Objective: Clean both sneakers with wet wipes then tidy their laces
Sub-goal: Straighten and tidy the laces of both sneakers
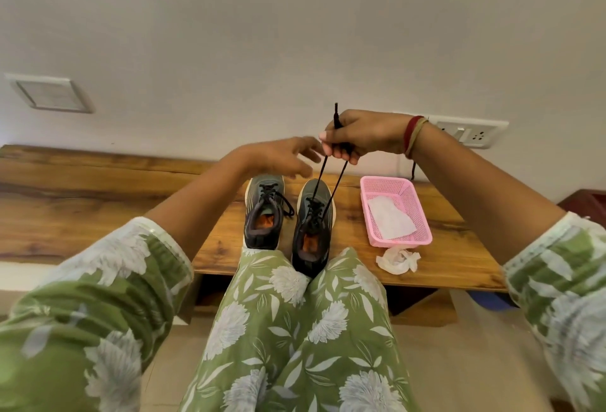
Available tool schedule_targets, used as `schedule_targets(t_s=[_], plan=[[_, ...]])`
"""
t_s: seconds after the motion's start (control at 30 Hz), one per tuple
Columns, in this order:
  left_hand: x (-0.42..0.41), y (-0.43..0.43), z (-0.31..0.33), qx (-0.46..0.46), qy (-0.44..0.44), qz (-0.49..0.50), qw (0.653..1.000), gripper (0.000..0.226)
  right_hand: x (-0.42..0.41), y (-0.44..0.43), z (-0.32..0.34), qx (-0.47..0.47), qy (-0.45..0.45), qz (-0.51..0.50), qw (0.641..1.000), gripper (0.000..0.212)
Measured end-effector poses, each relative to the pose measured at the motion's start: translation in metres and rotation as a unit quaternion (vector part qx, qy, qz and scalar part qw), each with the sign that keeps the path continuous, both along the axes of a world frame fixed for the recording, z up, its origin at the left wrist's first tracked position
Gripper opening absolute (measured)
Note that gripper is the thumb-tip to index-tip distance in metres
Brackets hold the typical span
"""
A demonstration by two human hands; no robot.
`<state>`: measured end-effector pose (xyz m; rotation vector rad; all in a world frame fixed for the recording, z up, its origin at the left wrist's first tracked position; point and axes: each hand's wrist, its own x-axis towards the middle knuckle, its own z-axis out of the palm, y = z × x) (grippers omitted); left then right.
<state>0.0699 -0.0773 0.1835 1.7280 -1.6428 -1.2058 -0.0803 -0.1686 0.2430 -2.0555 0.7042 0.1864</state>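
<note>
Two dark grey sneakers stand side by side on a wooden table (442,247), toes pointing away from me. The left sneaker (264,211) has its black laces tied in a bow. The right sneaker (313,224) has its two black lace ends (331,192) pulled up taut. My right hand (364,136) grips both lace ends above the shoe, one tip sticking up past my fingers. Just to its left, my left hand (282,155) hovers with fingers spread and holds nothing.
A pink plastic basket (423,234) stands right of the sneakers with a flat white wipe (390,218) inside. A crumpled used wipe (398,259) lies on the table in front of it. My knees press against the table's front edge. A wall socket (472,134) sits behind.
</note>
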Motion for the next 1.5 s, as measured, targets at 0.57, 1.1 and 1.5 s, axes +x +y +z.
schedule_targets(t_s=[0.57, 1.1, 1.5], plan=[[-0.021, -0.012, 0.001, -0.192, -0.068, 0.027, 0.979, 0.032, -0.004, -0.004, 0.013, 0.016, -0.082, -0.031, 0.996, 0.032], [-0.033, -0.02, 0.004, -0.217, -0.159, 0.003, 0.963, 0.03, -0.006, -0.006, 0.02, -0.042, -0.151, -0.088, 0.984, 0.021], [-0.025, -0.021, -0.021, -0.386, -0.166, 0.243, 0.874, 0.032, -0.021, -0.015, -0.007, -0.168, -0.262, -0.22, 0.925, 0.027]])
